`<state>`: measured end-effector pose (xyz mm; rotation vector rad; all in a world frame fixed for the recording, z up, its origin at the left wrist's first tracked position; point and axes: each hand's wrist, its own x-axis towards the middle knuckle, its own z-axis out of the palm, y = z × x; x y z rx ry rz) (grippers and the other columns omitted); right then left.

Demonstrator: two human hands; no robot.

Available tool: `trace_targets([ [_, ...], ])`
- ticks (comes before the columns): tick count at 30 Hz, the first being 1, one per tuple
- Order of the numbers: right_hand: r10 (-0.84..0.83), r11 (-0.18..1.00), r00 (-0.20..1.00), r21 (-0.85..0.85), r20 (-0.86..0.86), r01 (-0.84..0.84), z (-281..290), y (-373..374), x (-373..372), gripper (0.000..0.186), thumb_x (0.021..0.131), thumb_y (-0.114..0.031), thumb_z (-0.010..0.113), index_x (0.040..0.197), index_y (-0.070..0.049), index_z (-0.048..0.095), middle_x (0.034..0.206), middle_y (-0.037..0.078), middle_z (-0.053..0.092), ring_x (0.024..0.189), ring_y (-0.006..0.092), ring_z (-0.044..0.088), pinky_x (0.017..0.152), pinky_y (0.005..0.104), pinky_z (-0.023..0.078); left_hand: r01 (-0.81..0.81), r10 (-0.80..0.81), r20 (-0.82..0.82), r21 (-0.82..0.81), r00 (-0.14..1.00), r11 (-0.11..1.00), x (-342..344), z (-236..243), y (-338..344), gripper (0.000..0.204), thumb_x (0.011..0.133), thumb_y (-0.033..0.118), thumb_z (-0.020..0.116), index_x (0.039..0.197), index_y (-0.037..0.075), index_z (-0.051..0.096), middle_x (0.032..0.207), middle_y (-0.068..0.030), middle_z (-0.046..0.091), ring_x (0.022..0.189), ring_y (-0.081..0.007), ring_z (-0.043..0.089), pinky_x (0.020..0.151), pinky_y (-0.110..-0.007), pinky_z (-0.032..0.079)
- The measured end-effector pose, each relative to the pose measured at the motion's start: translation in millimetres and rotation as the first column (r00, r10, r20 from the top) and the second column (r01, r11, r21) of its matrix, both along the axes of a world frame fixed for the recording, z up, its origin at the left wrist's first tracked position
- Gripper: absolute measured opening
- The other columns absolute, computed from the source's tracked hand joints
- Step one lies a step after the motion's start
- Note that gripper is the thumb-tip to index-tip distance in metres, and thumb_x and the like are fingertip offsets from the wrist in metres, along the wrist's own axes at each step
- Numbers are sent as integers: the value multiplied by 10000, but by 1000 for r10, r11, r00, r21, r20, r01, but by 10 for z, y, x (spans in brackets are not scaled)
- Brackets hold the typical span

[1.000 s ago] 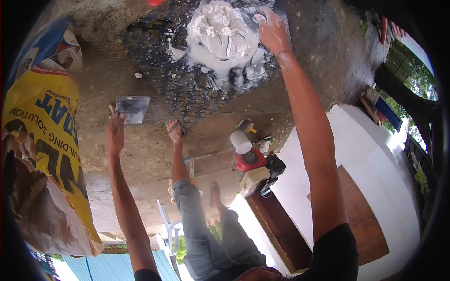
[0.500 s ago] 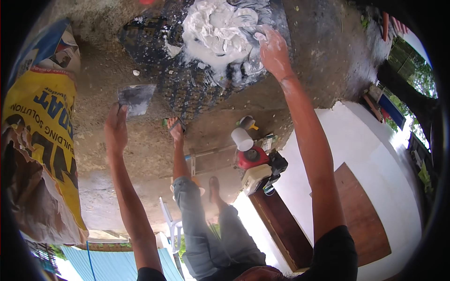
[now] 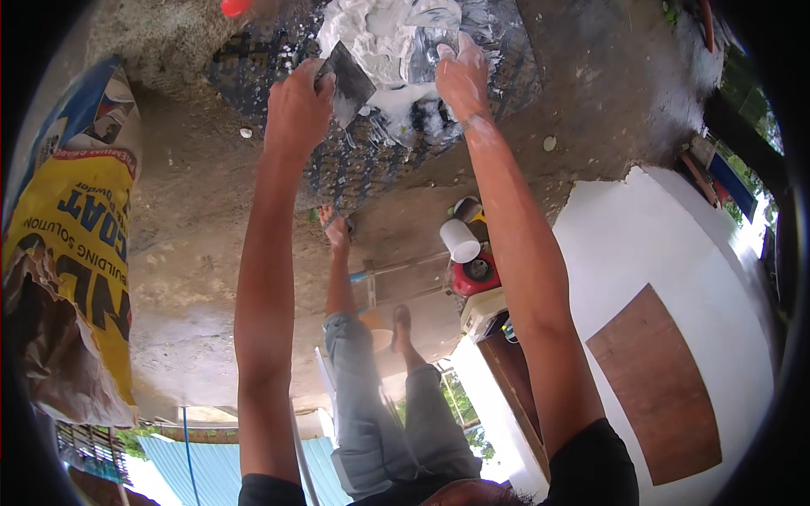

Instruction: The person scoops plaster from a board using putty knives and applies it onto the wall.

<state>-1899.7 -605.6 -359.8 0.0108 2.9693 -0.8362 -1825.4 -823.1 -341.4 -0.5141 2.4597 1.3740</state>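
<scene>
My left hand (image 3: 299,105) grips a dark, square-bladed metal putty knife (image 3: 349,88), held over the left side of a pile of white paste (image 3: 363,29). The paste lies on a dark printed board (image 3: 253,72) on the ground, with smears and spatters around it. My right hand (image 3: 462,80), whitened with paste, is closed on a second putty knife (image 3: 430,57) whose blade is coated white and sits at the right of the pile. Whether either blade touches the board or paste is unclear.
A torn yellow paper sack (image 3: 76,219) stands at the left. Below the board are my feet (image 3: 333,221), a white container (image 3: 460,242) and a red-and-black machine (image 3: 472,274). A white wall (image 3: 692,278) fills the right; a red round object (image 3: 236,7) lies at the top.
My left hand and its knife have moved up and rightward from bare ground onto the board beside the paste. My right hand has shifted a little leftward with its knife.
</scene>
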Motion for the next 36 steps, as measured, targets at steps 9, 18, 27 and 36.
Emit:
trace_targets([
  [9, 195, 957, 917, 138, 349, -255, 348, -281, 45, 472, 869, -220, 557, 1229, 83, 514, 1169, 315, 567, 1122, 467, 519, 968, 451, 418, 11, -6, 71, -67, 997, 998, 79, 68, -144, 325, 898, 204, 566, 1136, -13, 607, 782, -235, 659, 750, -372, 667, 708, -436, 508],
  [18, -266, 949, 937, -108, 226, 295, -250, -163, 539, 381, 848, -178, 590, 1115, 91, 556, 1056, 305, 601, 987, 460, 574, 897, 451, 444, 150, -131, 131, -155, 983, 976, -98, -66, -71, 346, 891, 238, 557, 1155, 19, 606, 836, -210, 666, 802, -363, 660, 733, -436, 494],
  [27, -183, 968, 950, -123, 255, 219, -137, -161, 370, 477, 843, -195, 619, 1196, 113, 526, 1133, 304, 589, 1081, 450, 546, 925, 442, 443, 287, -271, 99, -222, 958, 932, -236, -2, 181, 289, 886, 242, 569, 1089, 42, 622, 762, -220, 655, 747, -381, 652, 713, -462, 501],
  [36, -236, 903, 921, -279, 310, 325, -273, -272, 554, 461, 821, -223, 663, 1138, 99, 573, 1075, 312, 613, 1041, 429, 583, 889, 439, 461, -36, 40, 44, -98, 998, 995, 277, 831, -186, 356, 916, 278, 591, 1168, 27, 615, 856, -175, 674, 729, -200, 645, 684, -357, 494],
])
